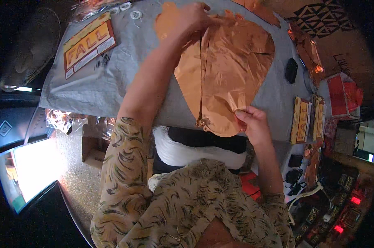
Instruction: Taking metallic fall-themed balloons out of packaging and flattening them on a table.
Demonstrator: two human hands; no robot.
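While the right hand (pixel 254 123) pinches the copper-orange foil balloon (pixel 236 53) flat on the grey table cover (pixel 92 93), the left hand (pixel 193 17) half-curls at its far edge, hold undeterminable; spreading seems in hand; next move calls for gentle tension.

From here I see large lettering on a red-and-yellow rectangular card (pixel 88 47), two similar upright cards (pixel 300 120), and a brown cardboard box (pixel 357 47).

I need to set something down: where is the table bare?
Left: the grey cover between the printed card and left forearm. Right: a smaller patch between the orange foil and black object. Crowded: centre, under foil; right edge, with cards.
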